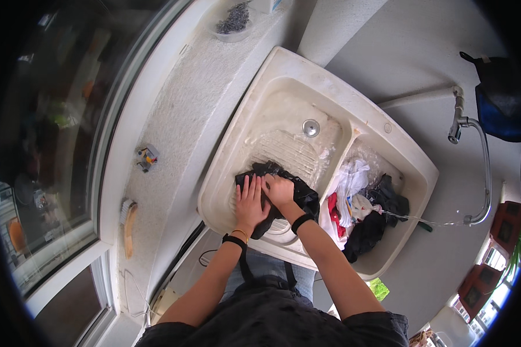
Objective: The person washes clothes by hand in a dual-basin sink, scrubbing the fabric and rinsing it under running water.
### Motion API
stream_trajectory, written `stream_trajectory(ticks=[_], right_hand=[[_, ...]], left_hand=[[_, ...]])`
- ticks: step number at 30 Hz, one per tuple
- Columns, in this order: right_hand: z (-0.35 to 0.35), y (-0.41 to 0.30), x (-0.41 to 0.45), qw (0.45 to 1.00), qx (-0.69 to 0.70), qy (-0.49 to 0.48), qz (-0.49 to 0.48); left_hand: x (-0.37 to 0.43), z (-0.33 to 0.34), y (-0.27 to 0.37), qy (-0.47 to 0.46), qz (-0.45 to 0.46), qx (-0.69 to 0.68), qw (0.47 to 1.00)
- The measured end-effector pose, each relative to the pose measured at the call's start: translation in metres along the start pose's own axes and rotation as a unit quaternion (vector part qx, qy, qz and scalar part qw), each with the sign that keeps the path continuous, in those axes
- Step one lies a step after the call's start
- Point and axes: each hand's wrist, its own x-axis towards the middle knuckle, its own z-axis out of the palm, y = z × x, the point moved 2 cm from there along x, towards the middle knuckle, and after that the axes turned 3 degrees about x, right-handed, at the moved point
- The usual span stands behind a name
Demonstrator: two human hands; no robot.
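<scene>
A wet black garment (301,191) lies bunched on the ribbed washboard slope (282,149) of the laundry sink's left basin. My left hand (251,204) rests flat on it, fingers spread. Just to the right, my right hand (279,191) is closed like a fist, gripping a fold of the same cloth. In the right basin sits a heap of wet clothes: white cloth (351,173), a red piece (335,214) and dark cloth (367,234). Water runs from the curved metal faucet (486,182) onto that heap.
A divider (341,160) separates the basins; a metal drain (311,128) lies above the washboard. On the ledge at the left are a wooden-handled brush (129,230), a small toy-like object (147,157) and a plastic bowl (230,34) with dark contents. A dark bag (501,99) hangs at the right.
</scene>
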Motion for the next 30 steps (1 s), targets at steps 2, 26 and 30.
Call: stream_trajectory(ticks=[2, 26, 30], right_hand=[[0.006, -0.001, 0.003, 1.0, 0.003, -0.019, 0.001], [-0.011, -0.001, -0.005, 1.0, 0.02, -0.011, -0.021], [-0.002, 0.002, 0.001, 0.997, 0.065, -0.029, -0.016]], left_hand=[[-0.001, -0.002, -0.002, 0.002, -0.011, -0.021, 1.0], [-0.004, 0.009, -0.006, -0.008, 0.013, 0.003, 1.0], [-0.007, 0.006, -0.009, 0.008, -0.003, -0.004, 1.0]])
